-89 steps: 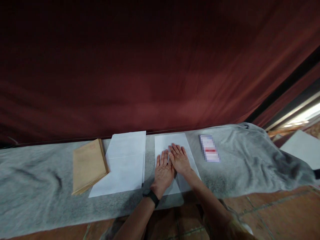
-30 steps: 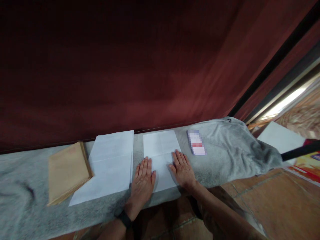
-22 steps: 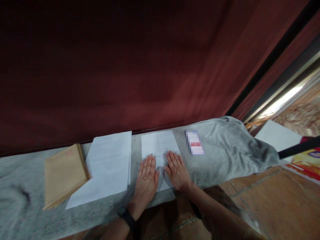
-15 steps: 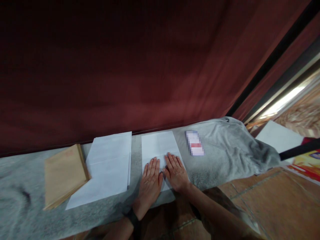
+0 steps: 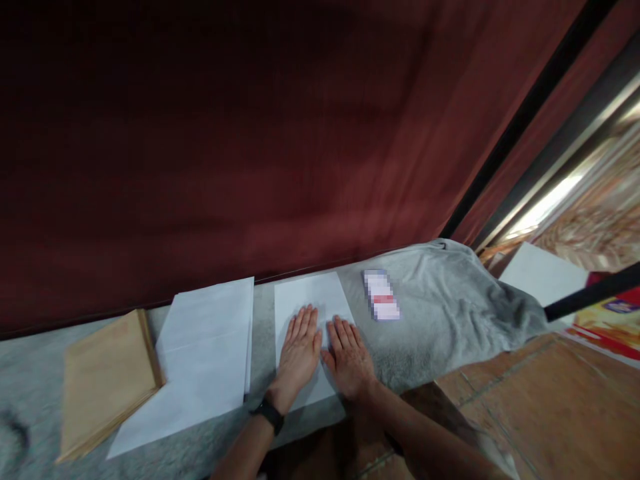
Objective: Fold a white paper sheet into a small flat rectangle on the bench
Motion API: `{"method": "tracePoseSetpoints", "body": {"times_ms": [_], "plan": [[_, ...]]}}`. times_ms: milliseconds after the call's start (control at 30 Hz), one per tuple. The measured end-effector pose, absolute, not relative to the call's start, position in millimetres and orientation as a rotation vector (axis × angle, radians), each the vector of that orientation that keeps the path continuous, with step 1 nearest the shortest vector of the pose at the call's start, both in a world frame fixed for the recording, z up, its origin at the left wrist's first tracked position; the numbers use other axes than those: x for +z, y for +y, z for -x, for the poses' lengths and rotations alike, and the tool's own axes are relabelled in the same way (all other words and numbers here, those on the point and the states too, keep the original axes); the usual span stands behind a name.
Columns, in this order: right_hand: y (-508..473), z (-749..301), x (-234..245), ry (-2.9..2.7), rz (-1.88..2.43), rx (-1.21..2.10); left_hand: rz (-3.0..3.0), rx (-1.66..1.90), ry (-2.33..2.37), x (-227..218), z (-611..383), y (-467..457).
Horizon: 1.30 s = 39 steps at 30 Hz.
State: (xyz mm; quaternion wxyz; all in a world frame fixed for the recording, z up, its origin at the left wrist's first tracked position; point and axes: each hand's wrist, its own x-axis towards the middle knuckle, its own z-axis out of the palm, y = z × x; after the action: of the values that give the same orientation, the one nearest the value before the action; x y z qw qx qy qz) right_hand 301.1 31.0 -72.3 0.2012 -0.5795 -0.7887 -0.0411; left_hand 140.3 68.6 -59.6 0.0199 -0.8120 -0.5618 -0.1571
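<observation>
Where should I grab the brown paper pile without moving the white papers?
Probably by the left edge of the brown paper pile, coming from the left: thumb on top, fingers underneath. It lies flat with its right side over the white papers, so gripping there might drag them; the left edge rests on grey cloth. The left hand, flat on a white sheet, is nearer.

– What's across the top?
– Dark red: the drape (image 5: 300, 167), nearly black at upper left.
– And what's plain white?
– Both the sheet (image 5: 310, 290) at lower centre and the pile (image 5: 205, 353) left of it. The bundle (image 5: 107, 380) at far lower left is tan.
– The cloth (image 5: 425, 340)?
– Grey, mottled darker in places.
– Anything brighter?
– The pixelated item (image 5: 382, 295) right of centre, pale lilac with a red band, and the packaging (image 5: 607, 323) at the right edge, red and yellow.
– The floor (image 5: 550, 400), lower right?
– Terracotta, with greyish joints.
</observation>
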Motion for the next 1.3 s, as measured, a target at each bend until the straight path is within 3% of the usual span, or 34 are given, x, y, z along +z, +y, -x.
{"method": "tracePoseSetpoints", "body": {"times_ms": [700,1100,1300], "plan": [[30,-298,-66,-2.136,1.629,0.005,2.396,-0.379,-1.882,-59,-144,172],[36,-301,-65,-2.139,1.645,-0.01,2.571,-0.385,-1.631,-77,-137,33],[45,-312,-43,-2.145,1.614,0.114,2.675,-0.362,-1.412,-59,-144,-17]]}}
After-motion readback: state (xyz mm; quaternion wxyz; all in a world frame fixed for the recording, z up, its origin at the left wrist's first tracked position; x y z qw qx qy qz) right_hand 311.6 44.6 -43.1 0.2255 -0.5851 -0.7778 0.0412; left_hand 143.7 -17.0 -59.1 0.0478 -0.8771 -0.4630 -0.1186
